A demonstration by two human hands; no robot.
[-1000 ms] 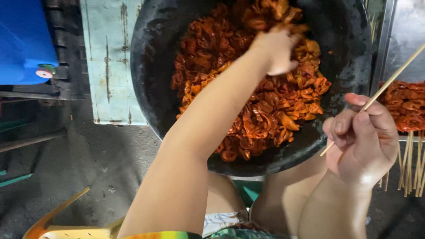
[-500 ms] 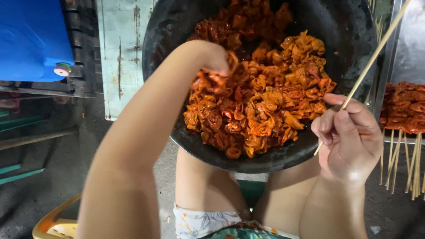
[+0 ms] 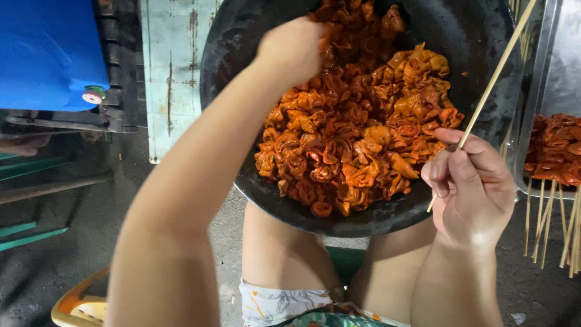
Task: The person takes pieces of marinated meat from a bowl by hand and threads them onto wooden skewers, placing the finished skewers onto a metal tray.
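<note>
Meat pieces [image 3: 357, 145], orange-red and folded, lay heaped in a wide black pan [image 3: 484, 66] that sat above the person's bare knees and filled the upper middle of the view.

At nine to ten o'clock from the pan stood a blue container [image 3: 48, 51] with a small red and white cap at its lower corner. Just right of it, still at nine o'clock from the pan, a pale, rust-streaked metal panel [image 3: 172, 72] stood against the pan's left rim. Low at seven o'clock, an orange and yellow plastic edge [image 3: 75, 300] showed near the floor.

The left hand [image 3: 290, 48] reached into the pan at about eleven o'clock of the heap, its fingers curled down together into the meat; whether they gripped a piece could not be told, since the fingertips were hidden.

The right hand [image 3: 469, 181] hovered over the pan's rim at four o'clock, fingers closed and thumb pressed against a thin wooden skewer [image 3: 493, 79]. The bare skewer slanted from the hand up toward one o'clock, crossing the pan's right side.

At three o'clock, beside the pan, a metal tray [image 3: 560, 60] held finished skewers of meat [image 3: 557, 148], their sticks pointing down toward five o'clock.
</note>
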